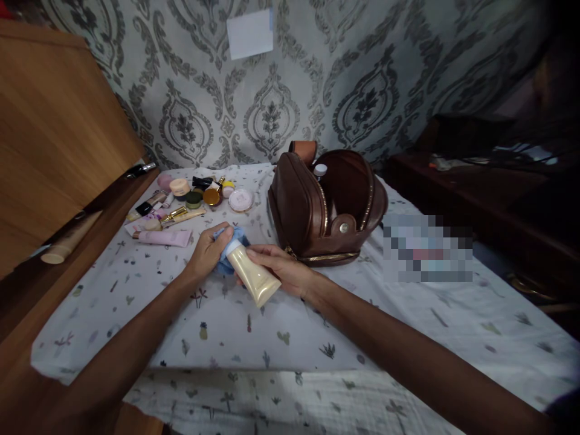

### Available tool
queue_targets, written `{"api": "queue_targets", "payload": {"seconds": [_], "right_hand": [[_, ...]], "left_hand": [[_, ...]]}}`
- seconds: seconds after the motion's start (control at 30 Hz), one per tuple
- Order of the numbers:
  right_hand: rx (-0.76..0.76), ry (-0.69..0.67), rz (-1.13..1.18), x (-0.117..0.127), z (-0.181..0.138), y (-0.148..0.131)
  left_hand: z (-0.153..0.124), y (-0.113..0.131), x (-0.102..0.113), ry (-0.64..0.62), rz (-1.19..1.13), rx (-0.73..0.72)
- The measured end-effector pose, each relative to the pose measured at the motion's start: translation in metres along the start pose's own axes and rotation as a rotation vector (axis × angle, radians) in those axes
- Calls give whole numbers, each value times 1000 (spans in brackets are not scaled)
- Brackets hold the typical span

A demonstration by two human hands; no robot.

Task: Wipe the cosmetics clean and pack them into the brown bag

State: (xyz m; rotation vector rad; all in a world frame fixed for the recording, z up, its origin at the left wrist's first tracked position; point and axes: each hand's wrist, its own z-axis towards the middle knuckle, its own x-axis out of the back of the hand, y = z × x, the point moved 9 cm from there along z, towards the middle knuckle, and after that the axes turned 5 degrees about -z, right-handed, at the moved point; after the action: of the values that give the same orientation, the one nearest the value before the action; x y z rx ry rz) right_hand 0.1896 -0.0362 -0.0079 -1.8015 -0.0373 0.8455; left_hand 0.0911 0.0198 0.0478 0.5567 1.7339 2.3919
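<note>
My right hand (285, 269) is closed round a cream-coloured tube (252, 276) with a white cap, held tilted over the bed. My left hand (209, 249) is closed on a blue cloth (225, 257) pressed against the capped end of the tube. Just behind my hands stands a brown leather bag (312, 208), unzipped and gaping, with a white-capped item showing inside.
A cluster of cosmetics (190, 196) lies at the back left of the printed white sheet (272, 326), including a pink tube (165, 237) and small jars. A wooden panel (54, 133) rises at left with a beige tube (67, 241) on its ledge. A dark table stands at right.
</note>
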Motion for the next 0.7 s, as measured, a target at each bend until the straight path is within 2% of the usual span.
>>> {"api": "queue_targets", "payload": {"seconds": [0.23, 0.47, 0.7], "right_hand": [[0, 92, -17, 5, -3, 0], [25, 160, -154, 13, -1, -2], [13, 119, -122, 12, -1, 1]], "left_hand": [[-1, 7, -7, -34, 18, -26], [-2, 5, -11, -105, 21, 48], [-5, 0, -10, -111, -15, 71]]}}
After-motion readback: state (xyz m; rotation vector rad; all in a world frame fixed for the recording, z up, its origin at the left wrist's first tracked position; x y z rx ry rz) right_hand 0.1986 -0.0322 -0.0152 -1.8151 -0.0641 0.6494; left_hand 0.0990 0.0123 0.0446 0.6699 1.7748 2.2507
